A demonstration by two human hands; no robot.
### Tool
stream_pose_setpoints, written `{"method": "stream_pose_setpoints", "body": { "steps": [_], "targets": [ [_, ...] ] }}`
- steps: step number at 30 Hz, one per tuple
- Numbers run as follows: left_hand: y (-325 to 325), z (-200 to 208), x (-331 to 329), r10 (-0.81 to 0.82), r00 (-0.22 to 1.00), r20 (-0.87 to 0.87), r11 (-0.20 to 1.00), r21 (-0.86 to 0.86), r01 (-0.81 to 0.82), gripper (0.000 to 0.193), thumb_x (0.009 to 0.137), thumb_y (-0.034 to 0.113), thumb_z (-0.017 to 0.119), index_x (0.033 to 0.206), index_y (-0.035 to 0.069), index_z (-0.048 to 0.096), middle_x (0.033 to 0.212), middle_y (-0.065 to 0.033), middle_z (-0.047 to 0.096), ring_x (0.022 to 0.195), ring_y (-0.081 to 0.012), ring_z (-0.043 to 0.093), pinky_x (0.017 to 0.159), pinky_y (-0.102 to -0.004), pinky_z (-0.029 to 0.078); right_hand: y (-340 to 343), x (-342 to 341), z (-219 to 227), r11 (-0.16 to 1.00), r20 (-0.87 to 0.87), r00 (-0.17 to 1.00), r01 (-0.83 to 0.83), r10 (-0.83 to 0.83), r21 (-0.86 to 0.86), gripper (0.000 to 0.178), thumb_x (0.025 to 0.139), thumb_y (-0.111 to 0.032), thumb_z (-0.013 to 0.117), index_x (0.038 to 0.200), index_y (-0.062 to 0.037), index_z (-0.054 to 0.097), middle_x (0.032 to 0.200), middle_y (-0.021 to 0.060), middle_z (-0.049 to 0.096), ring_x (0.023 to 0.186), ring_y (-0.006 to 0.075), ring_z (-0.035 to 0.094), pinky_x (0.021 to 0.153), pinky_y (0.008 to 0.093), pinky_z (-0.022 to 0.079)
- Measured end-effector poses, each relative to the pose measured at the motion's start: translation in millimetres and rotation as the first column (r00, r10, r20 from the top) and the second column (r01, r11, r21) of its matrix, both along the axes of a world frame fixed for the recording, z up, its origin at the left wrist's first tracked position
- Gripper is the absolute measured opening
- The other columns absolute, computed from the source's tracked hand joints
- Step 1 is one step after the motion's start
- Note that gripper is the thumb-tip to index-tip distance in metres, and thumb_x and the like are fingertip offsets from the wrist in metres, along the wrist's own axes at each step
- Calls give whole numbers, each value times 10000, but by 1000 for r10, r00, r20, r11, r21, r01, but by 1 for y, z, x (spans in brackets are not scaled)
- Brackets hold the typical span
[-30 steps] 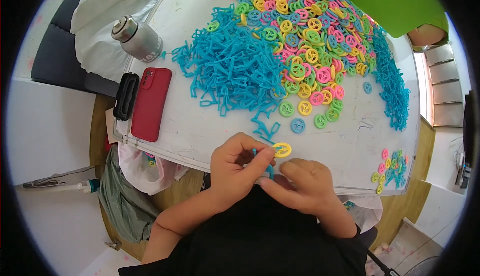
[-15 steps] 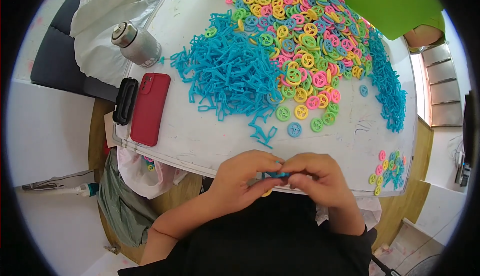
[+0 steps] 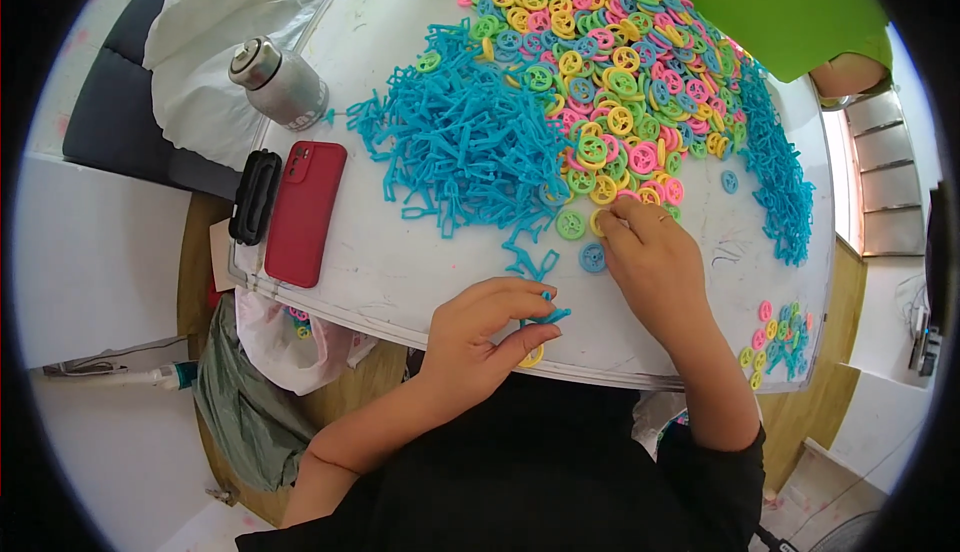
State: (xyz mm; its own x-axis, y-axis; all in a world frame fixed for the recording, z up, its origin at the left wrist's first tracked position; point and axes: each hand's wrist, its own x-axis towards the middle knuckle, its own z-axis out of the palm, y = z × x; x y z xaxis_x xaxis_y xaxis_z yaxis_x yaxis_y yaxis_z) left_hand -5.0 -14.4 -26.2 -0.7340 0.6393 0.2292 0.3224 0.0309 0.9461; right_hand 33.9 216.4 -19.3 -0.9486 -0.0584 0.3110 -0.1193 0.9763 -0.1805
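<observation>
My left hand (image 3: 470, 337) is closed at the table's near edge, pinching a small blue forked plastic piece (image 3: 556, 314) between thumb and fingers. A yellow toy wheel (image 3: 535, 356) shows just under that thumb, apparently on the piece; its join is hidden. Farther out, my right hand (image 3: 655, 264) has its thumb and fingertips at the edge of another yellow wheel (image 3: 597, 222), partly covering it. Beside those fingertips lie a green wheel (image 3: 570, 224) and a blue wheel (image 3: 593, 258). Loose blue forked pieces (image 3: 530, 257) lie between my two hands.
Behind are a heap of blue pieces (image 3: 465, 142) and a large pile of coloured wheels (image 3: 620, 62). A red phone (image 3: 306, 214), a black case (image 3: 256, 197) and a metal bottle (image 3: 280, 84) stand left. A small mixed group (image 3: 780, 340) lies right. Someone in green (image 3: 780, 7) sits opposite.
My right hand has left my left hand and reached forward to a yellow wheel by the pile. My left hand stays near the edge, still gripping the blue piece.
</observation>
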Motion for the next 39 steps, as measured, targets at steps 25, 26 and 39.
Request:
{"method": "stream_pose_setpoints", "body": {
  "steps": [25, 26, 39],
  "targets": [
    [14, -3, 15, 171, 944, -284, 985, 33, -168, 288, 765, -12, 780, 1041, 38, 718, 1082, -157, 709, 940, -277, 694, 778, -336, 552, -70, 57, -6, -337, 184, 980, 147, -80, -930, 105, 993, -104, 585, 970, -16, 533, 1007, 139, 673, 872, 161, 667, 771, 320, 589],
    [14, -2, 14, 189, 889, -418, 980, 25, -197, 300, 749, 0, 793, 1037, 43, 723, 1067, -154, 713, 899, -282, 699, 746, -333, 556, -72, 56, -4, -354, 201, 975, 157, -92, -922, 108, 997, -110, 583, 970, -18, 533, 1002, 131, 672, 865, 156, 664, 764, 319, 593],
    [4, 5, 10, 81, 979, -188, 988, -116, -104, 412, 750, 56, 836, 1120, 31, 656, 1049, -152, 722, 858, -271, 717, 771, -337, 557, -55, 62, 4, 356, 6, 1000, 3, 6, -934, 298, 958, 14, 592, 1255, 16, 610, 969, 83, 670, 823, 121, 661, 734, 245, 544]
  ]
}}
